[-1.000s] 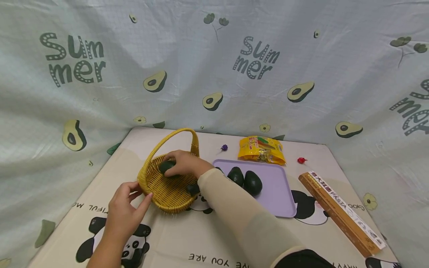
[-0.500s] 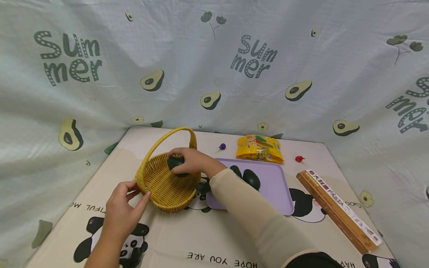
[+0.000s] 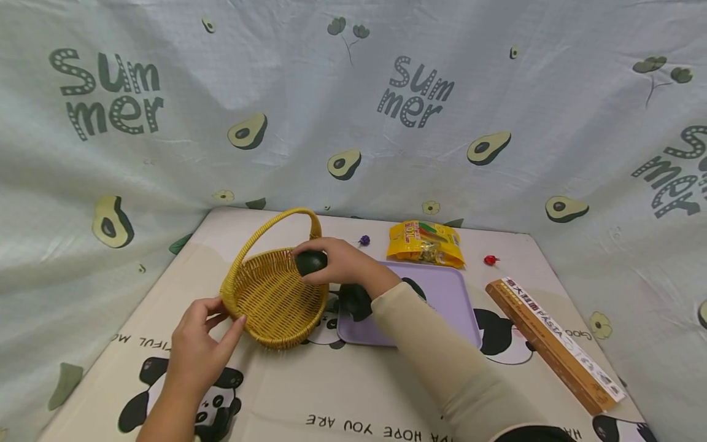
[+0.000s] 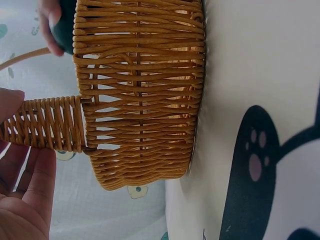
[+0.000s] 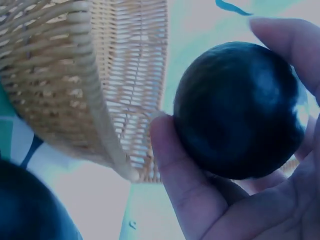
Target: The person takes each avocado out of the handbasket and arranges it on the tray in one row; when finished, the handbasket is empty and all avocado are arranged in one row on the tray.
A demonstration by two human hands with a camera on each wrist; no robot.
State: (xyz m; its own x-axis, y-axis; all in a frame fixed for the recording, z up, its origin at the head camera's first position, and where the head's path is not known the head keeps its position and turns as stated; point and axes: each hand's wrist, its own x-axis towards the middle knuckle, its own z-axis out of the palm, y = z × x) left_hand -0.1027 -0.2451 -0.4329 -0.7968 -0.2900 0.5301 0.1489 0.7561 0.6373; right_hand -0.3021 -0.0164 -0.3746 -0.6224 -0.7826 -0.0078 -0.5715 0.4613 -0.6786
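My left hand point(image 3: 201, 341) holds the yellow wicker basket point(image 3: 270, 301) at the base of its handle. In the left wrist view, the thumb and fingers lie on either side of the woven handle point(image 4: 45, 122). My right hand point(image 3: 348, 264) grips a dark green avocado point(image 3: 310, 263) over the basket's right rim. Close up in the right wrist view, the avocado point(image 5: 240, 110) sits between thumb and fingers, beside the basket wall point(image 5: 55, 75). No fruit shows on the basket's floor. Another avocado point(image 3: 413, 286) lies on the lilac tray point(image 3: 450, 307), partly hidden by my right arm.
Behind the tray lies a yellow snack bag point(image 3: 425, 244), with a purple lollipop point(image 3: 364, 240) to its left and a red one point(image 3: 490, 260) to its right. A long pasta box point(image 3: 555, 344) lies at the right. A printed cloth point(image 3: 298, 92) hangs behind.
My right hand has lifted the avocado from inside the basket and carried it rightward to the rim. The left hand keeps its hold on the basket. The head view has shifted slightly.
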